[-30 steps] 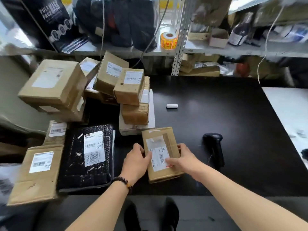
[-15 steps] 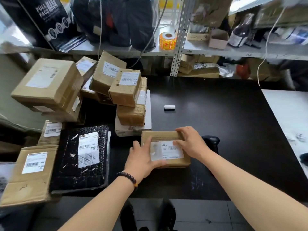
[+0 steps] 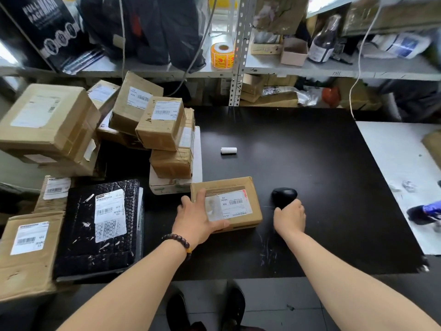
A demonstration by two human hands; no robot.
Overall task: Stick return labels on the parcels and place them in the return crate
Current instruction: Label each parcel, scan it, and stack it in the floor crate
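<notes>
A small brown cardboard parcel (image 3: 235,186) lies flat on the black table (image 3: 298,163), its white label (image 3: 235,204) facing up. My left hand (image 3: 196,218) holds the parcel's near left corner, thumb on the front edge and fingers over the top. To the right, my right hand (image 3: 290,217) grips the handle of a black barcode scanner (image 3: 284,195) that lies on the table. No return crate is in view.
Several labelled cardboard parcels (image 3: 162,123) are piled at the left of the table, beside a black bubble mailer (image 3: 100,225). A small white roll (image 3: 228,150) lies mid-table. An orange label roll (image 3: 222,55) stands on the metal shelf behind. A white table (image 3: 401,168) adjoins on the right.
The parcel was turned from lengthwise to crosswise on the table. My right hand left the parcel, moved right and took hold of the scanner. My left hand stays on the parcel.
</notes>
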